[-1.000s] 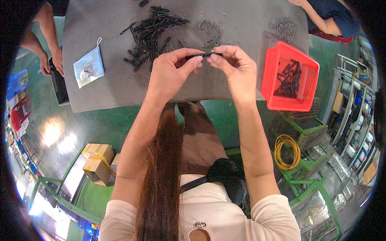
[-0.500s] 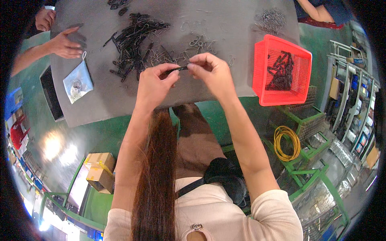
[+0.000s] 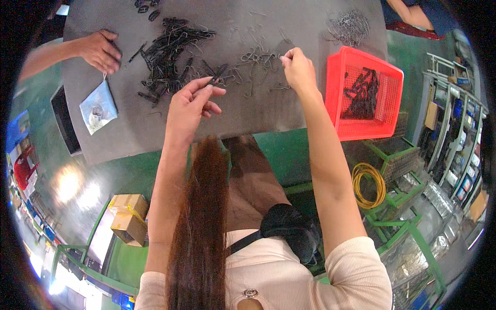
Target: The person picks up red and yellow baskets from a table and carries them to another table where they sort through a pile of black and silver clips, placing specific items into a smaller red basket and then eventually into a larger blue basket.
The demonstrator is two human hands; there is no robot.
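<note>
My left hand (image 3: 187, 106) is pinched around a slim black clip-like piece (image 3: 219, 73), which points up and to the right over the table. To its right, my right hand (image 3: 300, 71) is raised with thumb and fingertips pressed together; whatever they hold, if anything, is too small to make out. Loose bent wire hooks (image 3: 258, 58) lie on the grey tabletop (image 3: 248, 116) between and beyond my hands. A heap of similar black pieces (image 3: 170, 49) lies beyond my left hand.
At the table's right edge sits a red plastic basket (image 3: 334, 93) with black pieces (image 3: 364, 95) inside. A pile of thin wires (image 3: 349, 27) lies behind it. On the left, another person's hand (image 3: 102, 51) rests near a light blue pouch (image 3: 98, 111).
My hands, close together on the black piece before, are now apart. The left keeps the piece; the right has moved up and right. The other person's hand has shifted right, toward the heap.
</note>
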